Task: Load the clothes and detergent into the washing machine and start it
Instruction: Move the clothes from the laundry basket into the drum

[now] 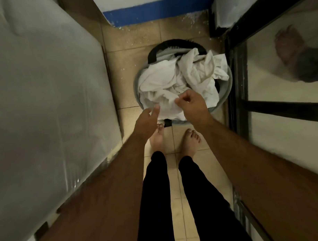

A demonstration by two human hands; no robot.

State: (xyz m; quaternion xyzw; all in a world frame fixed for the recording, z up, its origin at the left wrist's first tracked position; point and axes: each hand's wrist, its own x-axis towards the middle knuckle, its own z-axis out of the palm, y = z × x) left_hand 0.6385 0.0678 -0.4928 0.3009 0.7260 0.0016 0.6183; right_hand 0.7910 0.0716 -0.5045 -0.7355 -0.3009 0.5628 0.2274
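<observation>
A round grey laundry basket with black handles stands on the tiled floor ahead of my bare feet. White clothes are heaped in it and spill over the near rim. My right hand hovers over the near part of the heap, thumb and forefinger pinching a fold of the white cloth. My left hand is at the heap's near left edge, fingers slightly apart and touching the cloth's edge, holding nothing. The washing machine is a large body wrapped in clear plastic along my left.
A glass panel in a black frame runs close along the right of the basket. A blue and white wall closes the far end. White specks litter the tan tiles. The passage between the machine and the panel is narrow.
</observation>
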